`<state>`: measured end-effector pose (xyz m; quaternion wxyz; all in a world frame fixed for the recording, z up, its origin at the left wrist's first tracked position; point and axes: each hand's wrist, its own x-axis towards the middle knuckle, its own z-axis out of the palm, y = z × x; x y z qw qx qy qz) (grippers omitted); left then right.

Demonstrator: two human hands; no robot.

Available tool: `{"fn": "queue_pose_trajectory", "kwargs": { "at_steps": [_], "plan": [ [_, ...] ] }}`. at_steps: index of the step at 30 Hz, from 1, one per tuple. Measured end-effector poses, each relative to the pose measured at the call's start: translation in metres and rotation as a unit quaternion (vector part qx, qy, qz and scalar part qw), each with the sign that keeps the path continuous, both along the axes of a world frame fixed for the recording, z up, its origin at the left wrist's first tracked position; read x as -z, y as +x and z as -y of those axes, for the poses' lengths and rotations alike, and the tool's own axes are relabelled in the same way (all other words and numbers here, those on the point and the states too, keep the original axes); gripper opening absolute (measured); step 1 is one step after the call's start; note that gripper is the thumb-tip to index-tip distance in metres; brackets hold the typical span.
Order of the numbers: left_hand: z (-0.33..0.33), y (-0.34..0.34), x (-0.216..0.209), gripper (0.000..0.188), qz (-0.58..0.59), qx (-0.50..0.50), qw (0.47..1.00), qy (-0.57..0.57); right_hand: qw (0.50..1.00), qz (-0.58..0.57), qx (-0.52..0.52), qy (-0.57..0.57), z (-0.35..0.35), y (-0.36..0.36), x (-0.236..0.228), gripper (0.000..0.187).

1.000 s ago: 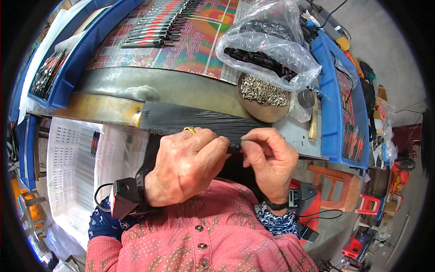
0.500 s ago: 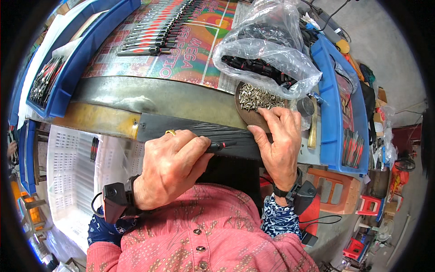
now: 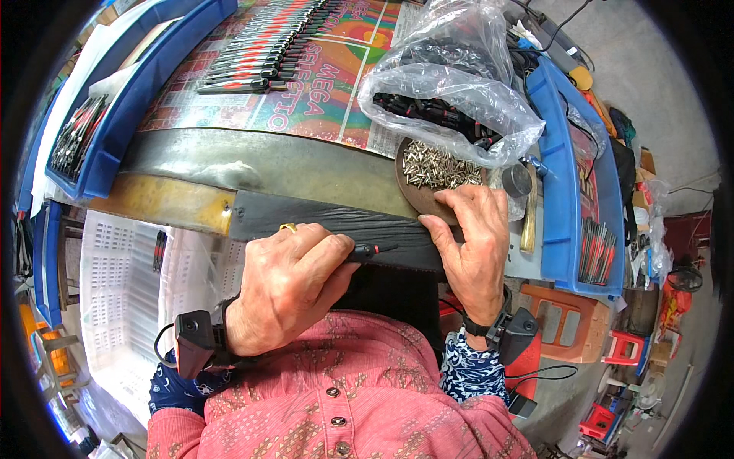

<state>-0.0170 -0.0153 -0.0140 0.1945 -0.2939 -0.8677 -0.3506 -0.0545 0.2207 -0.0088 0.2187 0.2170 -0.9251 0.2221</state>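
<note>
My left hand [image 3: 294, 283] is closed round a slim black handle with a red ring and a thin dark tip [image 3: 371, 251]. The tip points right over the dark, wood-grained strip [image 3: 306, 222] at the bench's near edge. My right hand [image 3: 474, 237] rests by a round brown dish [image 3: 417, 195] heaped with small silvery metal pins [image 3: 436, 164]. Its thumb and forefinger are apart, the forefinger at the dish's near side and the thumb at the strip's right end. No piece shows between them.
Behind the dish lies a clear plastic bag [image 3: 505, 115] of black parts. Slim black-and-red tools [image 3: 252, 69] lie in a row at the back. Blue bins [image 3: 107, 164] [image 3: 562, 153] flank the bench. A white crate [image 3: 115, 291] stands below left, beside a brown stool [image 3: 569, 321].
My right forefinger has drawn back slightly from the metal pins toward the dish's near side. My left hand and the black handle have barely moved.
</note>
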Motion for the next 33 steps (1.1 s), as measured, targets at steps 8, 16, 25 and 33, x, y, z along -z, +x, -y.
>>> {"fn": "queue_pose_trajectory", "kwargs": {
  "at_steps": [8, 16, 25, 33],
  "plan": [
    [0.0, 0.005, -0.003, 0.025, 0.015, 0.004, 1.0, 0.004, 0.998, 0.019, -0.032, -0.054, -0.001, 0.003, -0.002, 0.016],
    [0.001, 0.01, -0.008, 0.023, 0.072, 0.02, 0.996, 0.047, 0.98, 0.032, -0.047, -0.192, 0.012, 0.031, -0.007, 0.013],
    [-0.006, 0.018, -0.015, 0.024, 0.087, 0.027, 0.994, 0.054, 0.94, 0.067, -0.157, -0.297, 0.031, 0.047, 0.002, 0.013],
    [-0.008, 0.022, -0.016, 0.024, 0.082, 0.027, 0.996, 0.031, 0.927, 0.09, -0.162, -0.327, 0.032, 0.051, 0.007, 0.01]
  ]
}}
